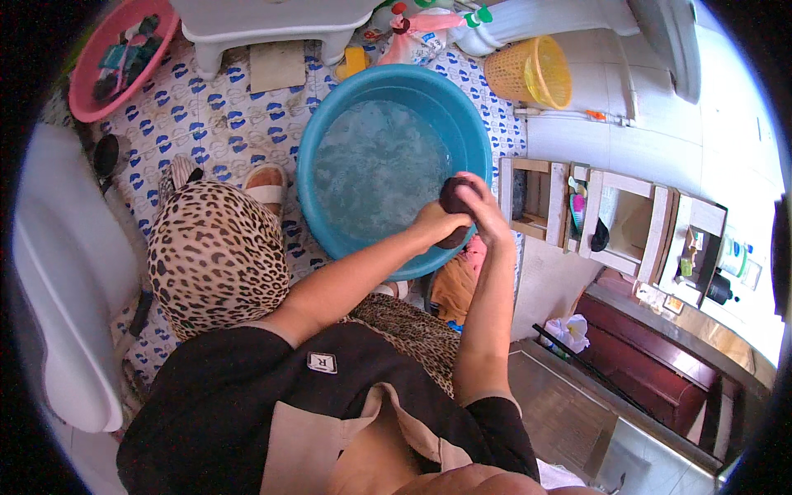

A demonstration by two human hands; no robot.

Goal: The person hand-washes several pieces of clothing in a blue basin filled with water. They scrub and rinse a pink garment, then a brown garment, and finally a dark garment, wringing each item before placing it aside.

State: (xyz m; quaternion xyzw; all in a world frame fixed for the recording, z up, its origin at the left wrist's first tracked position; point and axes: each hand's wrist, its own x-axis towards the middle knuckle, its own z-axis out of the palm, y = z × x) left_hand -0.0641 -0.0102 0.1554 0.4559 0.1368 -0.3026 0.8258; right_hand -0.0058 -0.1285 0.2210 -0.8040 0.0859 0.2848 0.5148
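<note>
A dark brown, bunched piece of wet-looking cloth (455, 193) is squeezed between my two hands over the right rim of a blue plastic basin (318, 232). My left hand (440, 223) closes around its middle, and a lower bulge of the cloth shows beneath that fist. Just to the right, my right hand (486, 207) grips the upper part, its fingers wrapped over the top. Cloudy, sudsy water (377, 167) fills the lower part of the basin. Whatever may lie under the suds is hidden.
Brown and pink clothes (455, 284) lie beside the basin's near right side. A pink basin (90, 111) holding dark items stands at the far left, near a white plastic stool (266, 25). Behind are a yellow wastebasket (501, 75) and a pink bag (424, 40). Wooden shelving (594, 216) stands at right.
</note>
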